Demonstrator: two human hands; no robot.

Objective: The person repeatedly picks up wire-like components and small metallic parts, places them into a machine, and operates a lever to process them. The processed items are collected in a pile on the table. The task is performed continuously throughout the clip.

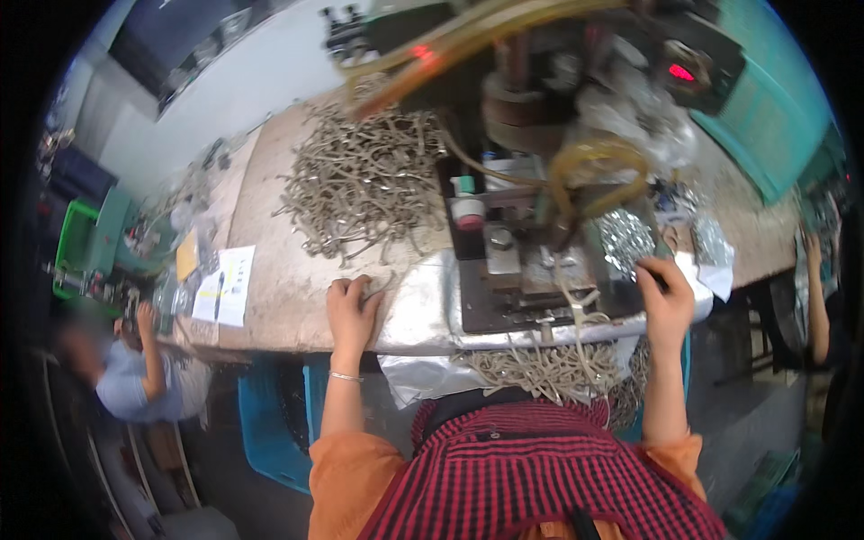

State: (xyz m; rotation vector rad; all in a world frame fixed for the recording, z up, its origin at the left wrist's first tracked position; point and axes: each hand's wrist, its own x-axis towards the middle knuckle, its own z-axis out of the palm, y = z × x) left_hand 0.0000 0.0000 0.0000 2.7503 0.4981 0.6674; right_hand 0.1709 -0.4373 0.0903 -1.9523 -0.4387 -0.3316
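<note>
Metal pieces (364, 180) lie heaped beyond the left hand (351, 312), right hand (668, 292) beside silvery bits (627, 241); I can't tell either's grip

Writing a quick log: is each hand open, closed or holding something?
Left hand: partly curled at the table edge; whether it holds anything cannot be told.
Right hand: partly curled near the shiny bits; whether it holds anything cannot be told.

left hand (350, 308): loosely bent, palm down | right hand (668, 295): curled | forearms (664, 387): forward, apart
</note>
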